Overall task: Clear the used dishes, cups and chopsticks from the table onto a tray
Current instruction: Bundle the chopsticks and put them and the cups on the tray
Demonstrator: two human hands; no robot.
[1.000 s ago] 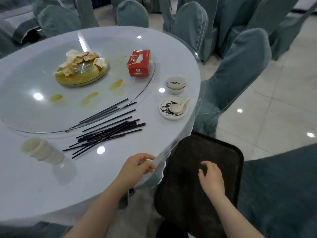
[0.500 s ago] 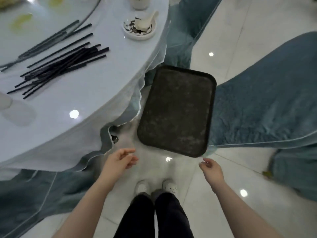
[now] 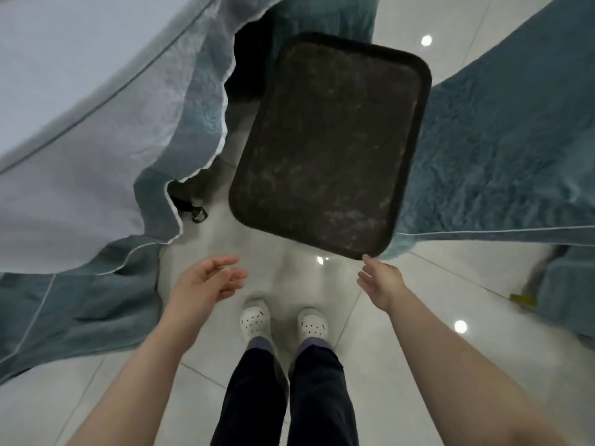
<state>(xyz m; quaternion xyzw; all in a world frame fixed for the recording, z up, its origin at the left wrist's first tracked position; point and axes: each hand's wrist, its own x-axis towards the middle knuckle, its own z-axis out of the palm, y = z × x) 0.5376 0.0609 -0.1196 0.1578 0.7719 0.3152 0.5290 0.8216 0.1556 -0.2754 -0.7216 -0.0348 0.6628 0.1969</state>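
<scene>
Head view: right hand (image 3: 381, 281) fingertip touches tray (image 3: 325, 143) corner; left hand (image 3: 206, 280) hangs relaxed.

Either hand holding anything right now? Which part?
Nothing held. Left hand open, clear of the tray; right hand open, fingertips at its near corner, no grip.

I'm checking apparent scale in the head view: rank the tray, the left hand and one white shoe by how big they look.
1. tray, by far the largest.
2. left hand.
3. left white shoe, though it is farther from the camera, so true size is unsure.
</scene>
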